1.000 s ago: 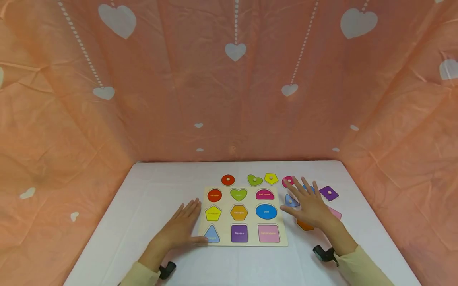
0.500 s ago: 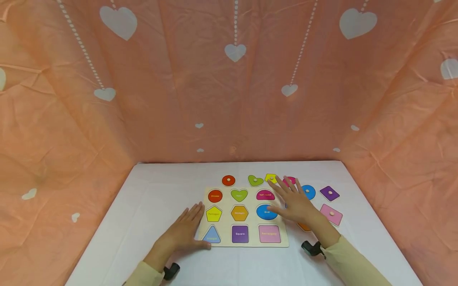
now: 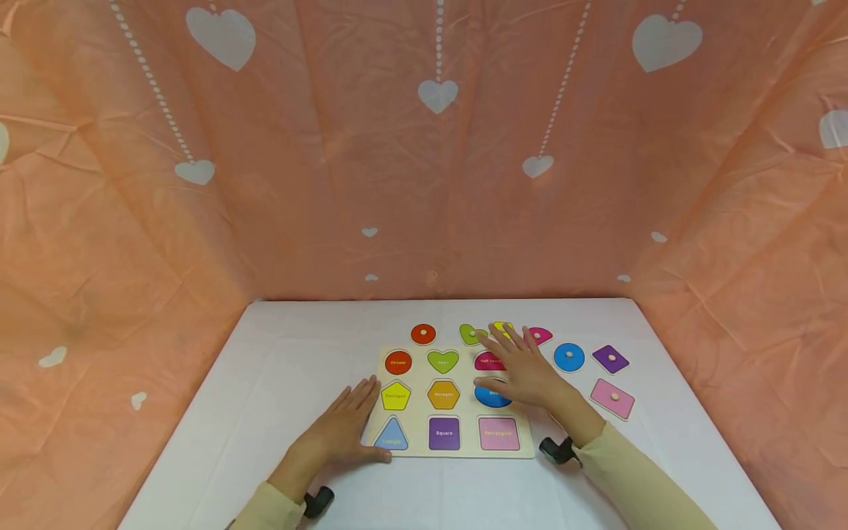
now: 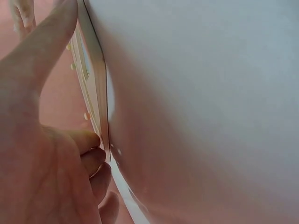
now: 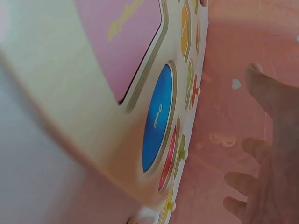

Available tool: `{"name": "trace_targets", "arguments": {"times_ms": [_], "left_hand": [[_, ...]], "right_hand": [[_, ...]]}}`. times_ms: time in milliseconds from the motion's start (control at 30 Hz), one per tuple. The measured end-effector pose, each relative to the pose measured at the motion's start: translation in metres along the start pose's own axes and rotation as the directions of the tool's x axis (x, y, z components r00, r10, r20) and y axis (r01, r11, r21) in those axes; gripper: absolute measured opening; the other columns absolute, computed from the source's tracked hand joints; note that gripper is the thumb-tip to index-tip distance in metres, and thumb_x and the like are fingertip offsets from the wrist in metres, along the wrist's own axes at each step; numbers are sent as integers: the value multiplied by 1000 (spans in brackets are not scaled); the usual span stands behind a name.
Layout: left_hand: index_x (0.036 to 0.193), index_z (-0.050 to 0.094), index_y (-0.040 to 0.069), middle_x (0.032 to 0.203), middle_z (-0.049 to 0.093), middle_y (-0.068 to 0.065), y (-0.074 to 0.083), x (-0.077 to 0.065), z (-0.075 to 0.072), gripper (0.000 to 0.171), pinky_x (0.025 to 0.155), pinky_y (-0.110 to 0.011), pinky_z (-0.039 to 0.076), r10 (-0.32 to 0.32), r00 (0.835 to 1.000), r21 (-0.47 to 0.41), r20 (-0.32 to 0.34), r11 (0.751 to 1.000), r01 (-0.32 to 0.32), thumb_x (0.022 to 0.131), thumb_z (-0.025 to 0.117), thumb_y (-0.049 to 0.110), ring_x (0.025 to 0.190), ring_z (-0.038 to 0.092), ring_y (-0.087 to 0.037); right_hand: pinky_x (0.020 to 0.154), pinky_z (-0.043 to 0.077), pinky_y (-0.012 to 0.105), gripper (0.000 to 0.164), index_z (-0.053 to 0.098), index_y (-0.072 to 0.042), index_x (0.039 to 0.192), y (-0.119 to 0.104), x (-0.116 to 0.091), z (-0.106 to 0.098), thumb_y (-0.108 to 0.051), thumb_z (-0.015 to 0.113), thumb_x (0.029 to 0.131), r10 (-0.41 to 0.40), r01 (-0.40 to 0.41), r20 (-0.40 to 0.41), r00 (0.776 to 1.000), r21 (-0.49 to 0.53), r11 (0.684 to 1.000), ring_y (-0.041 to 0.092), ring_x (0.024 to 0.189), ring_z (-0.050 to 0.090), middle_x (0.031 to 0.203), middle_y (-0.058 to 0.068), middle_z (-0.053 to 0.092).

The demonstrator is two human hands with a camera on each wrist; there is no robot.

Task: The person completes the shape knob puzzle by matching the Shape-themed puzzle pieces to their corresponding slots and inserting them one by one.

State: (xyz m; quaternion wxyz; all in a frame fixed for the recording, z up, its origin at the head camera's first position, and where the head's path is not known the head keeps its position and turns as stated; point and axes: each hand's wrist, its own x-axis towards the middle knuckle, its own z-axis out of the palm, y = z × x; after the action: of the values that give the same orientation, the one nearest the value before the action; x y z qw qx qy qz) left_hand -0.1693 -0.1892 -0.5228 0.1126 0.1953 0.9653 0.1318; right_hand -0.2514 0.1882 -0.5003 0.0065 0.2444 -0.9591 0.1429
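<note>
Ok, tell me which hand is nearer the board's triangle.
Left. The left hand is at the board's left edge, right beside the triangle; the right hand is above the board's far right corner, diagonally opposite.

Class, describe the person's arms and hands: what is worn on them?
The hands are ungloved. Plain, pale beige sleeves reach close to the wrists. A small black device sits at each wrist.

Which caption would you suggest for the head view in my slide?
Left hand touching a puzzle board, right hand hovering over it, loose pieces lying nearby.
</note>
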Motion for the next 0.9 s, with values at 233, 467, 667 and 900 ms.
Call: {"name": "trace_targets", "arguments": {"times_ms": [233,467,667,900], "left_hand": [[169,29,3,178,24,-12,3,0,0,128,135,-49,17,-9,1000,-9,3,1000,9,75,88,67,165,21,-29],[168,30,1,178,24,-14,5,1,0,127,135,-49,20,-18,1000,-21,9,1000,18,75,89,65,165,22,-31],[167,31,-2,177,24,-17,7,1,-1,126,134,-50,21,-7,1000,-40,13,999,7,76,91,62,164,23,-33],[167,31,-1,177,25,-17,7,2,-1,126,134,-51,21,-18,1000,-34,10,999,18,75,92,61,164,23,-33]], "right_hand": [[132,3,69,92,33,-25,171,-6,14,4,-70,63,96,-27,27,35,999,-5,1000,43,164,18,177,13,27],[132,3,67,94,32,-23,171,-12,28,3,-69,65,96,-32,29,62,998,47,998,42,165,14,177,13,25],[133,4,64,93,29,-25,172,-14,37,8,-69,63,97,-49,47,75,996,21,999,40,165,14,177,13,25],[133,10,64,91,34,-20,170,-23,50,10,-62,68,98,-89,87,68,994,30,996,41,164,19,175,15,30]]}}
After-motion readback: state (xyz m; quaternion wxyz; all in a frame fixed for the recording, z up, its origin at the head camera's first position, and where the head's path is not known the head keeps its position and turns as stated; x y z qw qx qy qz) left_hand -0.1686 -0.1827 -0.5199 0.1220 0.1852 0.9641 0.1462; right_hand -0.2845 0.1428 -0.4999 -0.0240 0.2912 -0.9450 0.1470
